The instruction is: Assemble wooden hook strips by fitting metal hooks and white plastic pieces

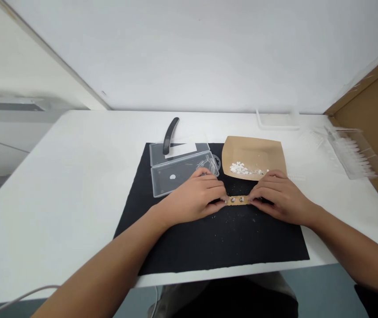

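Left hand [205, 194] and right hand [277, 196], closed, pinching opposite ends of 1 tan strip [237, 200]. From strip: brown tray [253, 150], 1 o'clock; open clear case [162, 176], 10 o'clock.

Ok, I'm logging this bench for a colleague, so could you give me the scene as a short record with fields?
Left hand: grip at the left end of the tan strip; hand
Right hand: grip at the strip's right end
Strip: two small round metallic parts visible, details too small to tell
Under the strip: black mat
Behind the right hand: cardboard tray with white bits
Behind the left hand: open clear case
Over the case's back half: dark curved object, white paper
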Tool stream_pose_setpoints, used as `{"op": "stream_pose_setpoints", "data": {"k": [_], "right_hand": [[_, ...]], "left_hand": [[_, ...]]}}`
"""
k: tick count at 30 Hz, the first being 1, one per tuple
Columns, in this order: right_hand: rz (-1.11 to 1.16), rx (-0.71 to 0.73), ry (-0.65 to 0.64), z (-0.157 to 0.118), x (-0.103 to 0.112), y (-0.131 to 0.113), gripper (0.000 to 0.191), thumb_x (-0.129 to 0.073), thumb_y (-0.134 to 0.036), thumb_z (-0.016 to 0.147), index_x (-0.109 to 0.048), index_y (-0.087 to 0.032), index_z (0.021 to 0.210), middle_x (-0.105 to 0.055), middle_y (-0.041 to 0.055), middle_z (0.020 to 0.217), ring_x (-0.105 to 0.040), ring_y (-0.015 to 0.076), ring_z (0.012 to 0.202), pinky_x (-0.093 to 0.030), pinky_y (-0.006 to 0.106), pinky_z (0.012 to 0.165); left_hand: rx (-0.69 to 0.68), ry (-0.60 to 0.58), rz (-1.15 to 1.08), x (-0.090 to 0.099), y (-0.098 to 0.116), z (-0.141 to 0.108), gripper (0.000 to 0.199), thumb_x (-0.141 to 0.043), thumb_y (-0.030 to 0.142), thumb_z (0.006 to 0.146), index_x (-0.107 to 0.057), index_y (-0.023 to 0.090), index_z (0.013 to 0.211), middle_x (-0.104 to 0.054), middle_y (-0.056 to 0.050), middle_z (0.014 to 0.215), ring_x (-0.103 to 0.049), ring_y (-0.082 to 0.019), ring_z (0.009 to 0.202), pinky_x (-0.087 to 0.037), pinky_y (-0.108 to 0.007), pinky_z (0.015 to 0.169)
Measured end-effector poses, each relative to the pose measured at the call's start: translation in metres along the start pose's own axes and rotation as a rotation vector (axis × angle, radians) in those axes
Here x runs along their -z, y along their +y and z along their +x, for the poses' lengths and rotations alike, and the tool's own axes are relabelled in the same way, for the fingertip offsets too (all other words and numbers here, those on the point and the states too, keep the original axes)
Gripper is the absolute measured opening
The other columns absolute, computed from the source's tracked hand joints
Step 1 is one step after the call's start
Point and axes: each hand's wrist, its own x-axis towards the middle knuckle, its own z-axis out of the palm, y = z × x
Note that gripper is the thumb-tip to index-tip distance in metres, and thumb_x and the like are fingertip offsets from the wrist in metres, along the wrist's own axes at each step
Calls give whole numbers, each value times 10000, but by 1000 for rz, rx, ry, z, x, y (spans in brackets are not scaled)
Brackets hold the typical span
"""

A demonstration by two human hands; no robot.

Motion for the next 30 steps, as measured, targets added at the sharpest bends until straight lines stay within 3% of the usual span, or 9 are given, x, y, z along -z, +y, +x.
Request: {"op": "stream_pose_setpoints", "data": {"k": [8, 17, 30], "right_hand": [[-20, -26, -24, -1, 2, -1, 33, -658, -203, 1017, -661, -234, 1010, -758, -5, 928, -688, 155, 852, -446, 361, 908], [-21, -46, -53, -2, 3, 2, 86, -642, -220, 1038, -649, -245, 1120, -757, -1, 960, -694, 160, 874, -440, 384, 968], [-42, -12, -41, -1, 3, -2, 38, -635, -223, 1048, -653, -246, 1071, -771, -10, 969, -697, 157, 878, -423, 379, 992]], "left_hand": [[3, 11, 17, 0, 1, -1, 142, -581, 245, 1069, -696, 212, 993, -753, 9, 888, -662, -157, 812, -337, -383, 1063], [8, 6, 22, 0, 1, -1, 138, -585, 240, 1065, -706, 215, 1002, -751, 6, 885, -664, -160, 809, -342, -380, 1061], [1, 12, 20, -1, 1, -1, 143, -576, 239, 1072, -692, 205, 996, -745, 10, 885, -652, -156, 805, -342, -388, 1054]]}}
